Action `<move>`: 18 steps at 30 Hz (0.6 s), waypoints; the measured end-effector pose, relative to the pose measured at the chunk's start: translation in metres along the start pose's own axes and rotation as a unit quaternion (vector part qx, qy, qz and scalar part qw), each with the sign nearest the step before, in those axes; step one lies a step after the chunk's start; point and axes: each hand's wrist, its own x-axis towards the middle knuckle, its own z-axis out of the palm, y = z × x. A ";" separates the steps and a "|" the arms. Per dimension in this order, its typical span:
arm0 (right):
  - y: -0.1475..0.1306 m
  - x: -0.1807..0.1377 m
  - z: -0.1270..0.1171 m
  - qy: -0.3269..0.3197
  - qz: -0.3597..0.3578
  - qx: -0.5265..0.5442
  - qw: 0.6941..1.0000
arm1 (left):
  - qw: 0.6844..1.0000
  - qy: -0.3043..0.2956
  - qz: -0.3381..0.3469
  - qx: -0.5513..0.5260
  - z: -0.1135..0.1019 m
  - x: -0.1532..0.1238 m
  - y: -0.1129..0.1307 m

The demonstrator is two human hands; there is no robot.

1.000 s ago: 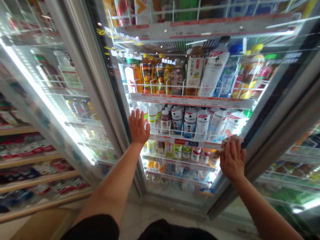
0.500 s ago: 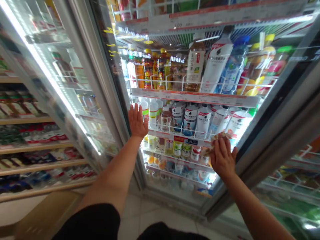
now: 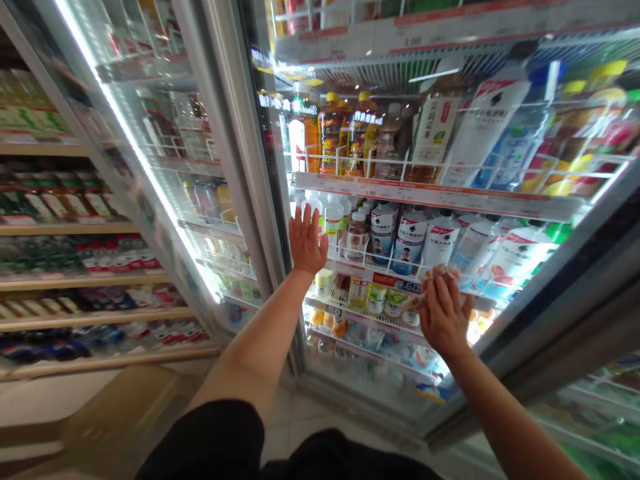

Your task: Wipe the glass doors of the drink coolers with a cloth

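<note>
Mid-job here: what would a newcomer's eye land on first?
Probably the right hand, with a crumpled cloth under its fingers, at the glass door before lit bottles. The left hand is open toward the same door, farther left. Next, a bright light strip slants down the left side.

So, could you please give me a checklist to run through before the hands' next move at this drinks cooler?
1. Crumpled beige cloth under the right hand: ok.
2. Left hand free of objects: ok, fingers extended.
3. Clear, metal-framed glass door fully shut: cannot tell.
4. Labelled plastic drink bottles behind the glass, not held by either hand: ok.
5. Cloth damp or dry: cannot tell.
6. Feet away from the tan, box-like object at left: cannot tell, feet out of view.
</note>
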 end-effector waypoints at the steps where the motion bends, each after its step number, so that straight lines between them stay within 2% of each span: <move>1: -0.006 0.015 0.002 0.010 0.014 0.002 1.000 | 1.000 -0.005 -0.003 -0.002 0.000 0.000 0.000; 4: -0.030 0.057 0.011 0.044 0.084 0.015 0.995 | 1.000 -0.014 -0.004 -0.009 -0.001 -0.002 0.001; 7: -0.065 0.069 0.026 0.055 0.116 0.031 0.991 | 0.999 -0.025 0.002 -0.019 -0.003 -0.004 0.000; 9: -0.091 0.058 0.034 0.033 0.080 0.034 0.996 | 0.999 -0.028 0.013 -0.019 -0.004 -0.005 -0.001; 12: -0.120 0.039 0.042 -0.033 -0.023 0.046 0.998 | 0.999 -0.018 0.032 0.000 -0.005 -0.006 -0.002; 15: -0.122 0.039 0.039 -0.069 -0.075 0.059 0.993 | 0.999 0.004 0.049 0.012 -0.005 -0.006 -0.003; 18: -0.098 0.061 0.029 -0.056 -0.050 0.043 0.996 | 0.999 0.004 0.048 -0.001 -0.005 -0.006 -0.003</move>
